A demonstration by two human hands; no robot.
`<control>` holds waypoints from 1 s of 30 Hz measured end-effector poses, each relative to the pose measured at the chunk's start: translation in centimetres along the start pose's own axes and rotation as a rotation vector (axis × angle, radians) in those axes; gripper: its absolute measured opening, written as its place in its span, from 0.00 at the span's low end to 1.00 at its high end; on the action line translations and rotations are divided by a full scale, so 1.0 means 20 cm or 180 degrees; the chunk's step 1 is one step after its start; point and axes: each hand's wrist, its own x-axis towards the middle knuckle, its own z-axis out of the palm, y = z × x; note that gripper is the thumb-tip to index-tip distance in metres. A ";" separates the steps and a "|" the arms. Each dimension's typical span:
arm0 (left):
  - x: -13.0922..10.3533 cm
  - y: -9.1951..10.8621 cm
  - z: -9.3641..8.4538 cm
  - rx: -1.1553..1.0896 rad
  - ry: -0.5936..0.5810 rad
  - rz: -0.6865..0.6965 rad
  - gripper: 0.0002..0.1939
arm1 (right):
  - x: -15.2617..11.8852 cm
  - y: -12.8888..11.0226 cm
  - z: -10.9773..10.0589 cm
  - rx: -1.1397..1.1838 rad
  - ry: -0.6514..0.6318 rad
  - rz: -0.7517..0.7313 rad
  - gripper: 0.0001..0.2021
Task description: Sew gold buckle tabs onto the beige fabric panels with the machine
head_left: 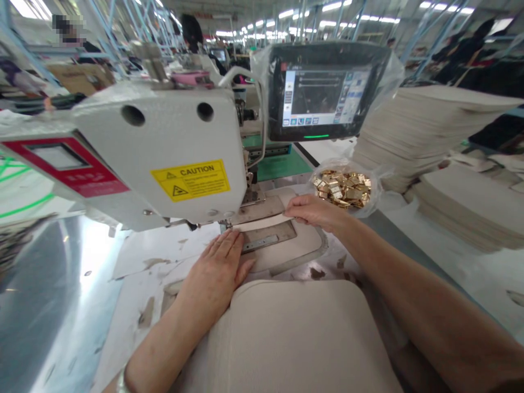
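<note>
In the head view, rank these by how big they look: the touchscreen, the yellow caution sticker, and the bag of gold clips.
1. touchscreen, clearly largest.
2. yellow caution sticker and bag of gold clips look about alike; the sticker sits nearer the camera, so I won't rank them.

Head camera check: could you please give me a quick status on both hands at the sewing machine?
Left hand flat on beige fabric piece beside metal plate. Right hand pinching fabric strip under sewing machine. Bag of gold clips just behind right hand.

A yellow sticker (190, 179) on the sewing machine head (164, 147) reads "CAUTION"; its smaller print seems illegible.
</note>
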 end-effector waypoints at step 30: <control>0.05 0.05 0.02 -0.0076 -0.0399 -0.0328 0.36 | 0.12 0.06 0.00 -0.0063 -0.0213 -0.0129 0.10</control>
